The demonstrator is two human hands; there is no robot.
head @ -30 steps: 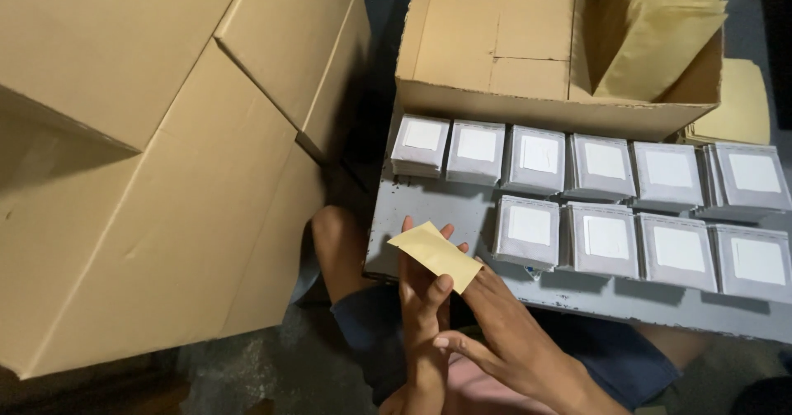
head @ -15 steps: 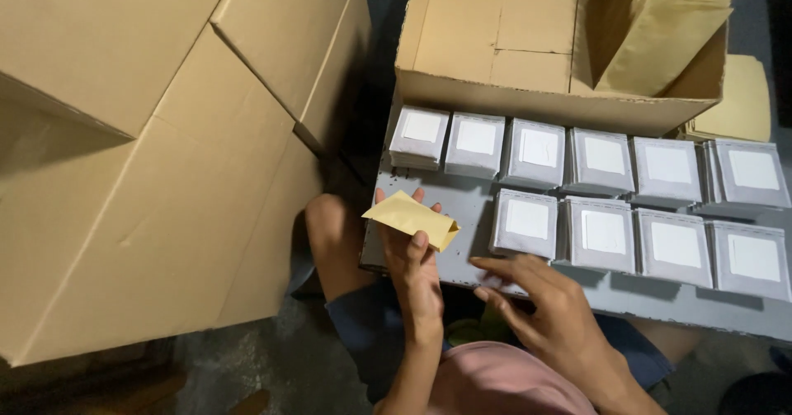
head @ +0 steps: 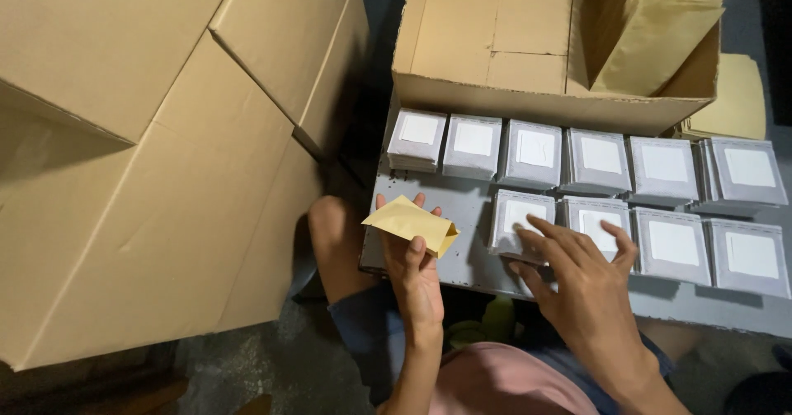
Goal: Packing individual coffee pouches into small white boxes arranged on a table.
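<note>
left hand (head: 417, 271) pinched a small yellow envelope (head: 410, 223) at frame centre | right hand (head: 582, 279) spread, fingertips on grey packet stack (head: 521, 221) just right of it

Bare grey tabletop (head: 462, 209) open only at the near left corner, beside the left hand (head: 415, 276), hemmed by two rows of grey packet stacks (head: 594, 161) to the right, the open cardboard box (head: 495, 101) behind and large cartons (head: 157, 159) at left.
</note>
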